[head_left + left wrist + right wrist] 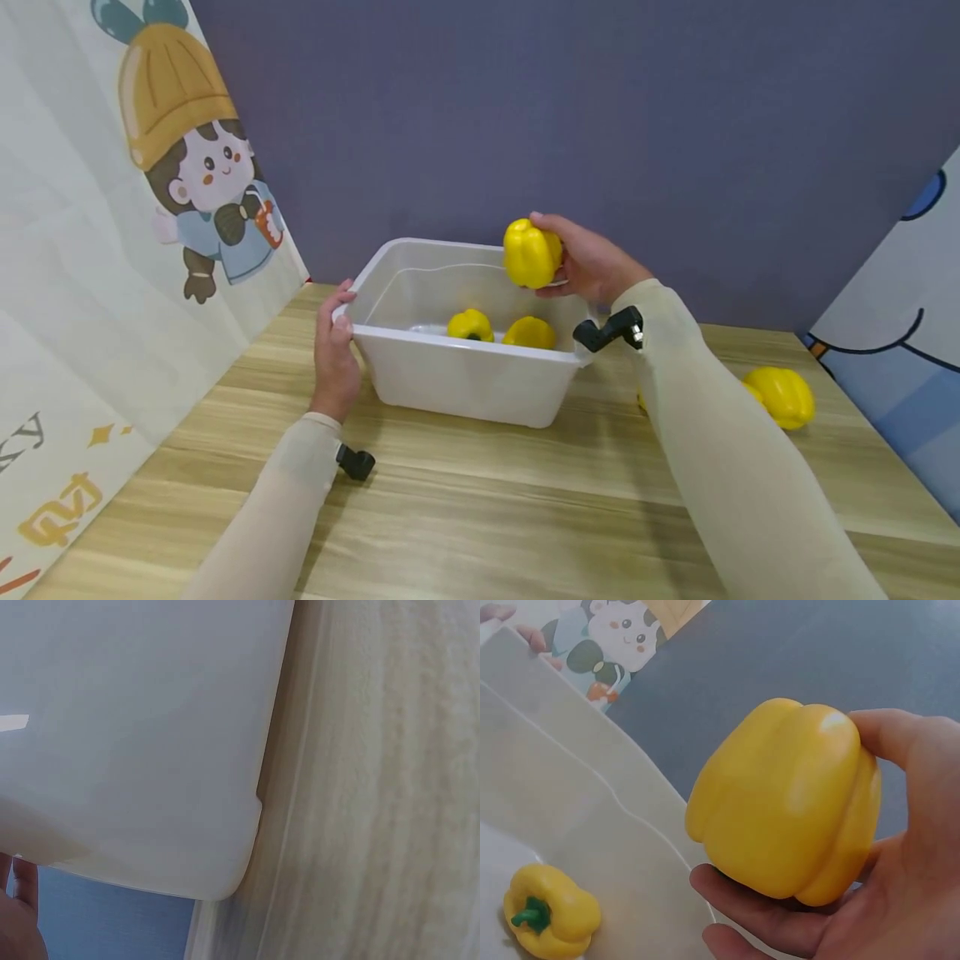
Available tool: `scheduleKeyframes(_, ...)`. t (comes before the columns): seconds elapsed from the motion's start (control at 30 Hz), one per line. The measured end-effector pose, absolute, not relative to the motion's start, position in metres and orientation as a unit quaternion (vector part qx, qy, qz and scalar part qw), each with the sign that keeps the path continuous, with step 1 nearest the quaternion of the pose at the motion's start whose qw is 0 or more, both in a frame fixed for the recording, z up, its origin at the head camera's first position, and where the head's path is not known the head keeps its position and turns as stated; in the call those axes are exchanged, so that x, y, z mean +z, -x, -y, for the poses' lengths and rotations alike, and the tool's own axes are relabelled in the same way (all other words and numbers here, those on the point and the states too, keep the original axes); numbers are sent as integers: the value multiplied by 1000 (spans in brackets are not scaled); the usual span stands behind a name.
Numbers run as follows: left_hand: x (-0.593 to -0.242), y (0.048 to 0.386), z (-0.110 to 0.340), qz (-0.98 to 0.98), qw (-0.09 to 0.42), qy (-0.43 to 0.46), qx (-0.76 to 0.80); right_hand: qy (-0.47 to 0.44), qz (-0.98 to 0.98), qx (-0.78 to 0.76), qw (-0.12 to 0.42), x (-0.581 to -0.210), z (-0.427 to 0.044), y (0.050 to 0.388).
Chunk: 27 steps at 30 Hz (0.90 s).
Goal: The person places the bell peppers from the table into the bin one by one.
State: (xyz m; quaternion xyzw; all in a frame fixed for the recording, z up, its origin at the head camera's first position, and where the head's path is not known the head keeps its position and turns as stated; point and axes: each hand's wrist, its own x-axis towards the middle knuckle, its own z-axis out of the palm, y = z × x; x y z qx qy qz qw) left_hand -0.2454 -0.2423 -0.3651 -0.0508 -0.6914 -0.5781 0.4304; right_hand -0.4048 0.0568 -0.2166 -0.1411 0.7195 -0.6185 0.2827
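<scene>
My right hand (596, 262) holds a yellow bell pepper (531, 254) above the right back part of a white plastic bin (457, 392). In the right wrist view the thumb lies along one side of this pepper (787, 802) and the fingers are beneath it. Two more yellow peppers lie inside the bin: one on the left (470, 324) with a green stem visible in the right wrist view, and one on the right (530, 333). My left hand (334, 354) grips the bin's left rim. Only part of that hand (19, 922) shows in the left wrist view, beside the bin wall (142, 742).
Another yellow pepper (782, 397) lies on the wood-grain table (465, 508) right of the bin. My right forearm partly covers more yellow next to it. A grey-blue panel (570, 117) stands behind the bin; printed white panels (67, 250) flank the table.
</scene>
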Motion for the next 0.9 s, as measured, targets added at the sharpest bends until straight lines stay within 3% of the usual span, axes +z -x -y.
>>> scheduleKeyframes(0.9, -366, 244, 244, 691, 424, 52, -583, 123, -732, -623, 249, -232, -48, 413)
